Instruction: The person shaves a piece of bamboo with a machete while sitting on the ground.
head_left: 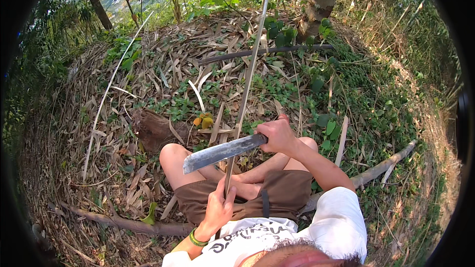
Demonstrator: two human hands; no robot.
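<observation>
Item: one long, narrow strip (248,84), held near its lower end by the left hand (219,210), fingers wrapped round it; it runs up from the lap to just past twelve o'clock.
Item: one broad-bladed knife (222,153), handle gripped in the right hand's (278,136) fingers; blade crossing the strip, tip toward nine; contact, I cannot tell.
Item: one brown wood chunk (153,128), ten o'clock of the blade, on leaf-strewn ground (183,64).
</observation>
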